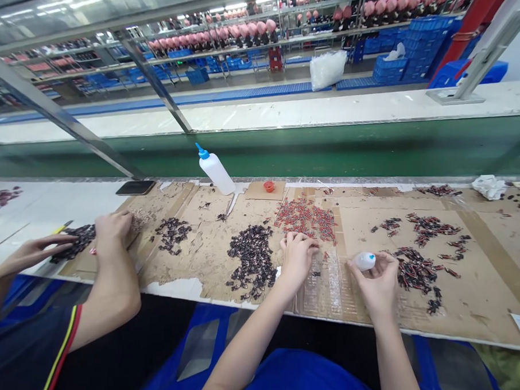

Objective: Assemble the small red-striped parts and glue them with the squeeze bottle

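Observation:
My right hand [380, 278] is wrapped round a small white squeeze bottle [363, 261], its blue tip turned up toward me. My left hand [298, 254] is at the lower edge of a spread of small red parts [304, 217], fingers curled down and close together; whatever the fingertips pinch is hidden. To the left of that hand is a heap of small black parts [252, 258]. A lone small black piece [316, 274] lies on the cardboard between my hands. Right of the bottle are piles of joined red-and-black pieces [416, 271].
A tall white bottle with a blue nozzle [215, 173] stands tilted at the back, near a red cap [269, 187]. A co-worker's hands [112, 229] handle parts at left, by a phone [135, 187] and another black pile [171, 235]. Crumpled white tissue [488, 186] lies far right.

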Motion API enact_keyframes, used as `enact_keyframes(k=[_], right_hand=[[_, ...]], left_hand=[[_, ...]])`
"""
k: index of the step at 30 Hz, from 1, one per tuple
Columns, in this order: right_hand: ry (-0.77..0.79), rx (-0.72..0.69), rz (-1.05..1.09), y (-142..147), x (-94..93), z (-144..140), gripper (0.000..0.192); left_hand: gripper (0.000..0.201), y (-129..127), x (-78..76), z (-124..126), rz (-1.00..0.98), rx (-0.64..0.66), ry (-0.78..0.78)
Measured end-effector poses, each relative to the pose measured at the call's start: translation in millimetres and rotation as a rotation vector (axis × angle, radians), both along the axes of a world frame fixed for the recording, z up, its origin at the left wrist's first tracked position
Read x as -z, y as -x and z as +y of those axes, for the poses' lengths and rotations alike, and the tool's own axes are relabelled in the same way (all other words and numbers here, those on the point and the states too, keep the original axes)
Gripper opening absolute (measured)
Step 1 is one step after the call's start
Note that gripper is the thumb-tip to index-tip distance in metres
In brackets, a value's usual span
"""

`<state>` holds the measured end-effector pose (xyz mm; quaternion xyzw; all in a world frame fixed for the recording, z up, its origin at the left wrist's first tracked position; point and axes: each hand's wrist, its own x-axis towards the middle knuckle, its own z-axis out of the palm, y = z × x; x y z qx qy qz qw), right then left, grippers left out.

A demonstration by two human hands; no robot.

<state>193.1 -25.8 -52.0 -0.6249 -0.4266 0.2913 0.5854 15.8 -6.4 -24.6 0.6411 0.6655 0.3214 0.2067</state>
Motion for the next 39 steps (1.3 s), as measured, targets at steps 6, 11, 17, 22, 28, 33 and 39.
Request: enact_keyframes(k=[6, 11, 17, 22, 28, 33, 39], right_hand=[[-0.205, 0.091, -0.267, 1.0, -10.0, -21.6, 0.074], [-0.311, -0.002, -0.400, 21.2, -18.3, -48.0, 0.038], [0.018, -0.310, 0.080, 49.7, -12.3, -35.7, 0.031], [0.006, -0.290, 0.134, 54.2, -9.6, -26.9, 0.034], [0.021, -0.359, 0.101, 56.5, -15.4, -24.4, 0.029], [0.115, -0.333, 0.202, 49.3, -11.4, -26.8, 0.038], [0.201, -0.313, 0.112, 40.0, -9.5, -38.0, 0.044]], left_hand=[[0.013, 7.1, -9.8, -4.4, -0.040, 0.074, 0.013], [0.006, 3.6, -19.9, -21.9, -0.388, 0.079, 0.019], [0.019, -3.1, -9.0, -35.5, -0.758, 0.104, 0.160], [0.025, 0.3, -6.1, -37.8, -0.771, 0.131, 0.140], [0.022, 5.0, -5.6, -39.2, -0.704, 0.121, 0.121], [0.010, 9.5, -3.4, -50.6, -0.281, 0.082, 0.065], [0.014, 6.6, 1.7, -59.9, -0.032, 0.087, 0.077]])
